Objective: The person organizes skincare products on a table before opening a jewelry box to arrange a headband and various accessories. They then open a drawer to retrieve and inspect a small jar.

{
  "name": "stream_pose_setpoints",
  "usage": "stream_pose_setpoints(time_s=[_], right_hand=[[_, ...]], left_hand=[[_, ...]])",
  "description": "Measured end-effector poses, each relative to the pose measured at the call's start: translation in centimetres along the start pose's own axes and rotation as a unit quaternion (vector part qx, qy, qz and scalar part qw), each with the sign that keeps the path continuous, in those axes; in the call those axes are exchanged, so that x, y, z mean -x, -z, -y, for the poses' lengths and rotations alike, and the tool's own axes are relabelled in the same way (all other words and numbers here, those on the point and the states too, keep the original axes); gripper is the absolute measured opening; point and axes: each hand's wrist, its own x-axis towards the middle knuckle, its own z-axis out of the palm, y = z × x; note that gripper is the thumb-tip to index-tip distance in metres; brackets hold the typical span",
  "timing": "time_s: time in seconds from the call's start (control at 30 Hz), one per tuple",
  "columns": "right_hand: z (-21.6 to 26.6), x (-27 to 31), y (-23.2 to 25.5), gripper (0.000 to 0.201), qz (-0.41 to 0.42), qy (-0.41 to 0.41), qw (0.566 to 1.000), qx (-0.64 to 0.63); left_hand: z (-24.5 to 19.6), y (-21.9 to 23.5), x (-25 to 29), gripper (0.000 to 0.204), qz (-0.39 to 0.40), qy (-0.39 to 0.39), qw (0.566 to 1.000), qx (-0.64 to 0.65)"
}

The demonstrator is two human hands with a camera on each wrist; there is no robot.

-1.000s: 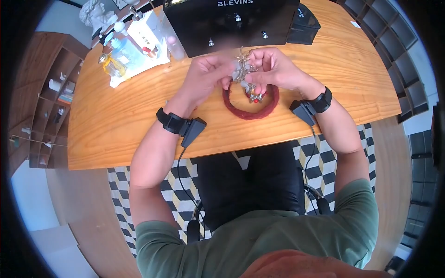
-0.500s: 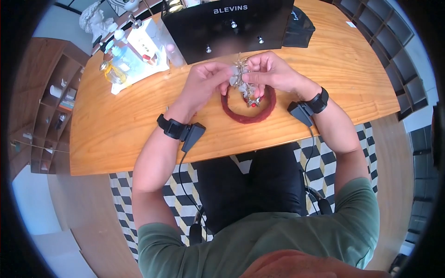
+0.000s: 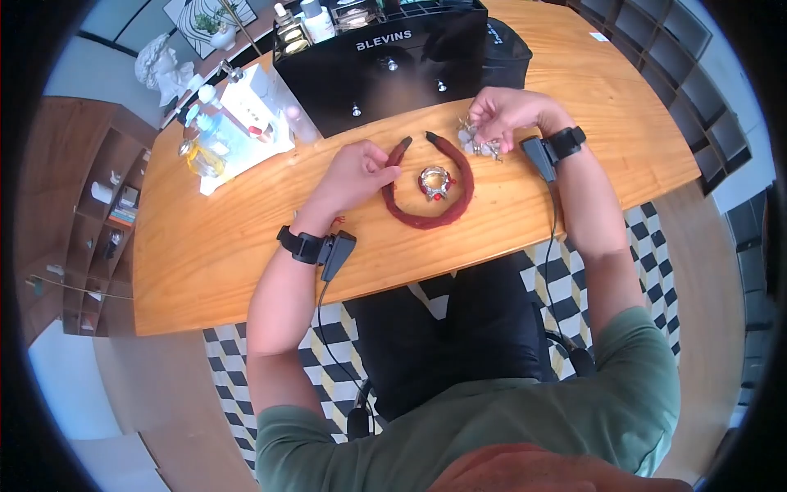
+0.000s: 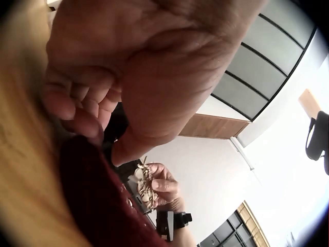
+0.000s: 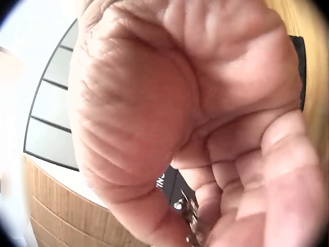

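In the head view, my right hand (image 3: 510, 115) pinches a metal ornament with whitish petals (image 3: 475, 141) between thumb and fingers, right of the band. My left hand (image 3: 354, 182) has its fingers loosely bent at the left arm of a dark red, horseshoe-shaped headband (image 3: 422, 222). The left wrist view puts a fingertip right at the end of the headband (image 4: 97, 195), with the thumb apart from it. Inside the band's curve lies a silvery ring-shaped ornament with red beads (image 3: 435, 184). In the right wrist view, the fingers hide most of the petalled ornament (image 5: 189, 213).
A black drawer box (image 3: 381, 78) marked BLEVINS stands at the back, with bottles on top. Beside it are a black pouch (image 3: 506, 56) and, at left, a white tray (image 3: 238, 170) with pump bottles. A small red item (image 3: 338, 220) lies near the left wrist.
My hands have parted. The right hand has carried the petalled ornament to the right, off the band, while the left hand has let go of it and lowered to the band's left arm.
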Motion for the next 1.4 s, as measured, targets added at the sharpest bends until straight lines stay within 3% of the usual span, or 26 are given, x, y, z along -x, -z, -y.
stream_pose_setpoints(time_s=[0.27, 0.37, 0.5, 0.63, 0.9, 1.13, 1.33, 1.4], right_hand=[[-0.9, -0.6, -0.8, 0.022, 0.028, -0.076, 0.997, 0.015], [-0.2, 0.1, -0.7, 0.029, 0.031, -0.112, 0.992, 0.046], [-1.0, 0.1, 0.0, 0.039, 0.076, -0.098, 0.986, 0.114], [-1.3, 0.2, 0.8, 0.043, 0.041, -0.150, 0.981, 0.117], [-3.2, 0.3, 2.2, 0.043, 0.020, -0.146, 0.985, 0.094], [-3.0, 1.2, 2.2, 0.047, -0.001, -0.167, 0.984, 0.058], [-4.5, 0.6, 2.6, 0.055, -0.011, -0.150, 0.988, 0.041], [-4.7, 0.2, 2.7, 0.055, -0.016, -0.156, 0.986, 0.054]], left_hand=[[-0.6, 0.3, 0.3, 0.032, 0.005, 0.030, 0.999, -0.026], [-1.2, 0.2, 0.5, 0.035, 0.027, 0.061, 0.998, 0.008], [-2.0, 0.3, 0.8, 0.041, 0.103, 0.066, 0.991, 0.055], [-2.3, -0.2, 1.3, 0.046, 0.142, 0.048, 0.983, 0.103], [-1.7, 0.1, 0.8, 0.054, 0.173, 0.039, 0.980, 0.096], [-2.4, 0.4, 0.8, 0.041, 0.133, 0.048, 0.984, 0.105], [-4.8, 3.2, -1.0, 0.019, 0.112, 0.014, 0.993, 0.023], [-5.5, 4.1, -2.5, 0.017, 0.039, -0.013, 0.999, 0.025]])
